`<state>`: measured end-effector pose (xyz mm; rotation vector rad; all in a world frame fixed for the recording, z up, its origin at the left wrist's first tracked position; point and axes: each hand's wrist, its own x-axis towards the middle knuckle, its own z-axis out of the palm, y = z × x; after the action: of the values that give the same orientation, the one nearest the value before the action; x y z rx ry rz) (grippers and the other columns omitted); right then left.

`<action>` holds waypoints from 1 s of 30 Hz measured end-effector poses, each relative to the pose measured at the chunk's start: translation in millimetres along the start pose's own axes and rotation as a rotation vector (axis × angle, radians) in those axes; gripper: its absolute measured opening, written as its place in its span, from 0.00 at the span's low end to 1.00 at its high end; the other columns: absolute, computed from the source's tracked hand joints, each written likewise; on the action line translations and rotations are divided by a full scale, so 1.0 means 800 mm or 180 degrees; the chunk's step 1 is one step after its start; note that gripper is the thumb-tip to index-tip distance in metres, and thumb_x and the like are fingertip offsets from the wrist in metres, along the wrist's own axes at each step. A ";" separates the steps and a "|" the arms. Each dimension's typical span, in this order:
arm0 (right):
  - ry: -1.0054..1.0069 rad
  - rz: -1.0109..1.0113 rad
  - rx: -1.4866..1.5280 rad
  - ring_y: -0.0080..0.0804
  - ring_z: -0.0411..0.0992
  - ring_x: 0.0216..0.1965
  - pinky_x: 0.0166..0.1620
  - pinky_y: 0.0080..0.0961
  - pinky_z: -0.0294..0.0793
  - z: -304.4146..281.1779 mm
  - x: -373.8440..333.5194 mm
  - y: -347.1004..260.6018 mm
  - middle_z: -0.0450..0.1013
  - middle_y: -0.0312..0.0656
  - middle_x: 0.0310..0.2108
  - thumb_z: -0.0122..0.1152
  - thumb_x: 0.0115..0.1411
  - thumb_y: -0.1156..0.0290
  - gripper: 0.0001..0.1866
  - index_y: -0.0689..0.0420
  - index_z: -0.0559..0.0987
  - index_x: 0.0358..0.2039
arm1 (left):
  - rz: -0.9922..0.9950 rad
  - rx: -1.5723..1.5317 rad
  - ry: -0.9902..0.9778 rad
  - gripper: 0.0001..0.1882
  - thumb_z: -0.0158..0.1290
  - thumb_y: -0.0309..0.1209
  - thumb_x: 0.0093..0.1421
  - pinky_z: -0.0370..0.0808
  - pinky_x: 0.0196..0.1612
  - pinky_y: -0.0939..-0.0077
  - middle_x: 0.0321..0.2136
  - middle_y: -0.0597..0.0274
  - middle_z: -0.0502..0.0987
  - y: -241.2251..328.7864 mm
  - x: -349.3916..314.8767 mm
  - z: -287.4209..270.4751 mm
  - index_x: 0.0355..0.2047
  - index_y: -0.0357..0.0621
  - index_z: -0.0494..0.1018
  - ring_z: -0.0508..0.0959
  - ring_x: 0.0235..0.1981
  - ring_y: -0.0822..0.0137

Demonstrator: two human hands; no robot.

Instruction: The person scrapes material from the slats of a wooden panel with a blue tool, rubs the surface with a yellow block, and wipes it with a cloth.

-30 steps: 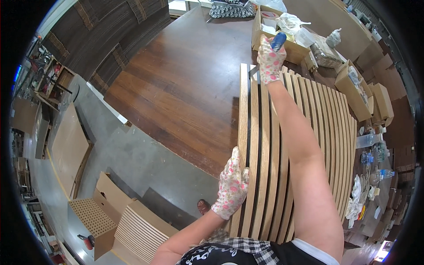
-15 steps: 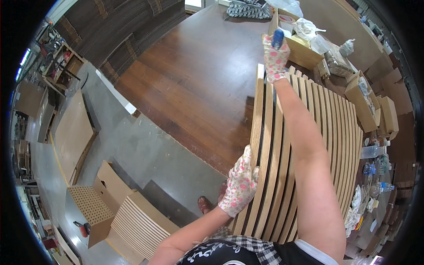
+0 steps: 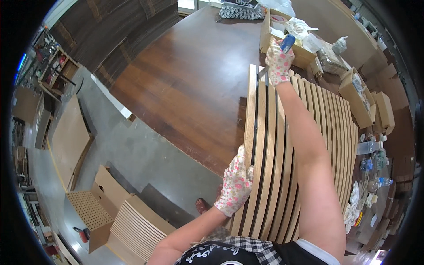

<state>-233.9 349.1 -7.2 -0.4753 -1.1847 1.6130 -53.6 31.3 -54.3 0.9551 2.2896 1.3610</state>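
A slatted wood panel, pale strips over black backing, lies on the brown tabletop in front of me. My right hand, in a white floral glove, is closed round the blue handle of a flat-bladed scraper. Its dark metal blade points down to the left, at the far end of the leftmost slats. My left hand, gloved alike, rests against the panel's left edge with its fingers stretched along it and the thumb by the outer slat.
Open cardboard boxes with tape and plastic bags stand at the far right. Bottles and rags line the panel's right side. The brown tabletop extends left; on the floor lie an opened carton and another slatted panel.
The scraper has tilted, and its blade now shows over the leftmost slats. My right hand has lowered slightly. The whole view has shifted a little; my left hand stays on the panel edge.
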 end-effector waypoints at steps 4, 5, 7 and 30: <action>-0.0004 -0.0330 -0.0043 0.21 0.65 0.12 0.15 0.18 0.62 -0.007 0.005 0.002 0.68 0.31 0.16 0.61 0.57 0.74 0.06 0.51 0.72 0.31 | 0.0162 0.0114 0.0133 0.31 0.48 0.29 0.62 0.67 0.56 0.57 0.57 0.38 0.64 0.003 0.002 -0.001 0.63 0.30 0.53 0.68 0.55 0.44; -0.0204 -0.0373 -0.0114 0.22 0.65 0.11 0.13 0.18 0.61 -0.011 0.007 0.003 0.68 0.32 0.16 0.58 0.59 0.74 0.05 0.50 0.71 0.33 | 0.0181 0.0117 0.0130 0.31 0.48 0.29 0.62 0.67 0.56 0.57 0.57 0.38 0.64 0.004 0.003 -0.001 0.63 0.30 0.53 0.68 0.55 0.44; -0.0334 0.0176 -0.0027 0.25 0.68 0.13 0.14 0.20 0.64 -0.021 0.007 0.005 0.70 0.35 0.18 0.55 0.61 0.70 0.02 0.51 0.72 0.34 | 0.0006 0.0055 0.0011 0.31 0.48 0.29 0.63 0.67 0.56 0.57 0.57 0.38 0.64 0.004 0.003 -0.001 0.63 0.31 0.53 0.68 0.55 0.43; -0.0440 -0.1342 -0.2111 0.22 0.62 0.20 0.26 0.25 0.64 0.033 -0.005 0.005 0.66 0.32 0.18 0.66 0.56 0.64 0.13 0.56 0.72 0.23 | 0.0019 -0.0062 0.0258 0.31 0.50 0.33 0.61 0.65 0.56 0.55 0.53 0.42 0.68 -0.009 -0.002 0.009 0.62 0.34 0.56 0.70 0.54 0.48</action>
<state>-254.7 333.7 0.1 -0.4864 -1.7932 0.8813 -51.1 32.4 -64.4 0.9172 2.3295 1.4468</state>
